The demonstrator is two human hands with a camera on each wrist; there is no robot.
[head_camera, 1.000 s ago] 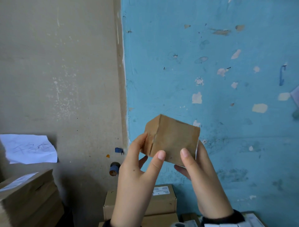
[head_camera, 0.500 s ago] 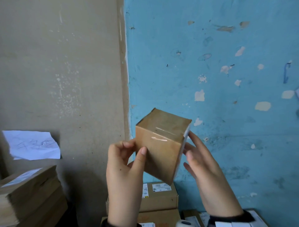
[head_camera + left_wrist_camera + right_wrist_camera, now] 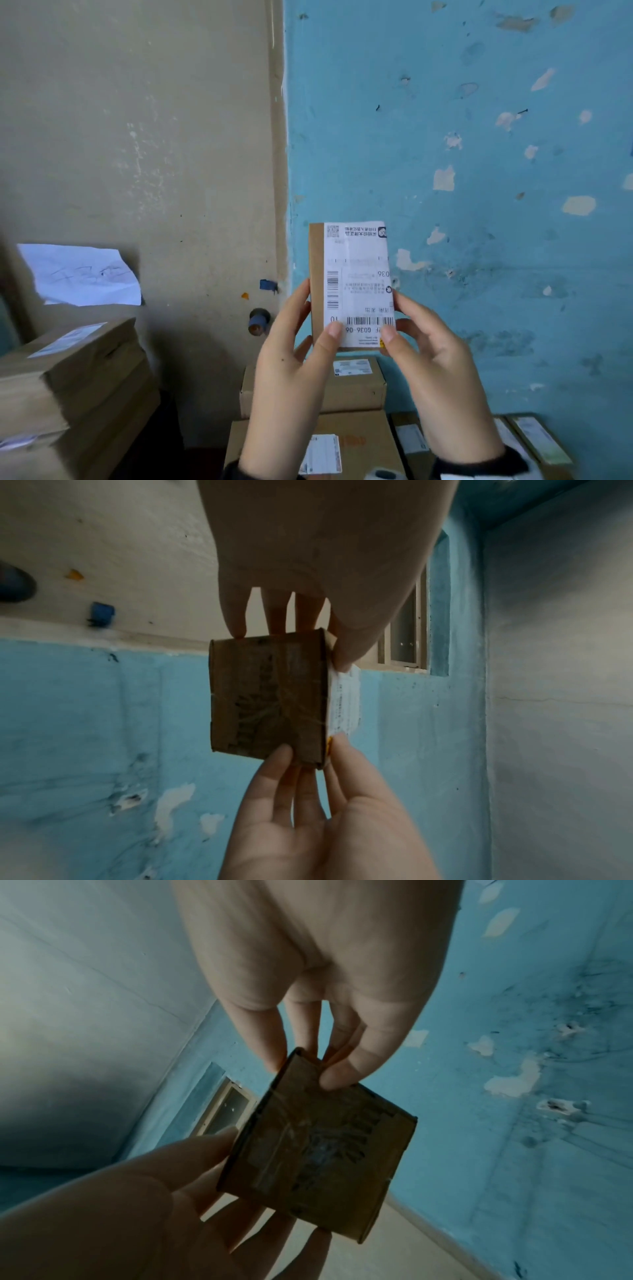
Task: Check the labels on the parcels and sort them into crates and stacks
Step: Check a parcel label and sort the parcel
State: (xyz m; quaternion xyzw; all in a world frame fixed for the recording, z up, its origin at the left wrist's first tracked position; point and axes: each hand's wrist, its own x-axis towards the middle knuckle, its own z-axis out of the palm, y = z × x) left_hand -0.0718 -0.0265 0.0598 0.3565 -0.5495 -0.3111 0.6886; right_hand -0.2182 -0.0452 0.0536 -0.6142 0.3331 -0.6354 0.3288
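I hold a small brown cardboard parcel [image 3: 317, 284] up in front of the wall with both hands. Its white shipping label [image 3: 359, 274], with barcodes, faces me upside down. My left hand [image 3: 317, 322] pinches the lower left corner, thumb on the label and fingers behind. My right hand [image 3: 394, 318] pinches the lower right corner the same way. In the left wrist view the parcel [image 3: 267, 696] shows a taped brown side between my left hand [image 3: 291, 639] above and my right hand [image 3: 308, 750] below. The right wrist view shows the parcel [image 3: 318, 1145] under my right hand [image 3: 304, 1066].
A stack of cardboard boxes [image 3: 68, 377] stands at the lower left, with a white paper sheet [image 3: 82, 274] on the wall above it. Two labelled boxes [image 3: 352, 387] are stacked right below my hands. Flat parcels [image 3: 534, 442] lie at the lower right against the blue wall.
Both hands have turned the parcel over. Its plain brown sides faced me before; now the label face does, and the parcel stands upright.
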